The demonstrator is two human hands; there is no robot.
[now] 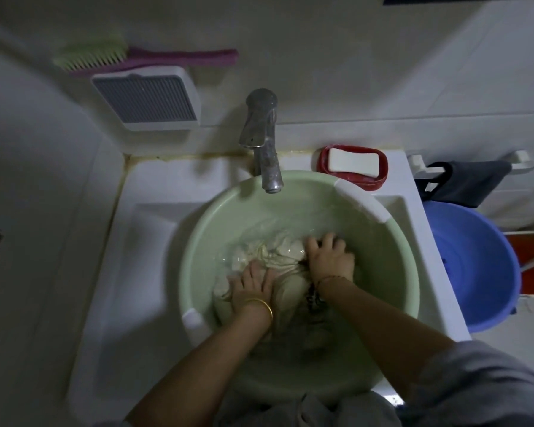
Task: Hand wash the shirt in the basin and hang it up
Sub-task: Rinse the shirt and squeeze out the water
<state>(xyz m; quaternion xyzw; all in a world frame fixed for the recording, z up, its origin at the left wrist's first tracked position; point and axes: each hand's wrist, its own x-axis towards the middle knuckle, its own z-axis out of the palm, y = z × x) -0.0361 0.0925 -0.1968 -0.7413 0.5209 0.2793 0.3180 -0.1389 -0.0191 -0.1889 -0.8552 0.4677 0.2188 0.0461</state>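
A pale green basin (216,211) sits in the white sink, holding water. A cream-coloured shirt (285,252) lies bunched and soaked in the water at the basin's middle. My left hand (252,286), with a gold bangle on the wrist, presses down on the near left part of the shirt. My right hand (329,257), with a thin bracelet, clutches the cloth on the right side. Both hands are partly under water. A dark patch of the shirt shows by my right wrist.
A metal tap (264,140) stands over the basin's far rim. A white soap bar in a red dish (353,166) sits at the back right. A blue bucket (475,266) stands to the right of the sink. A brush (142,58) and a white wall holder (148,98) hang on the wall.
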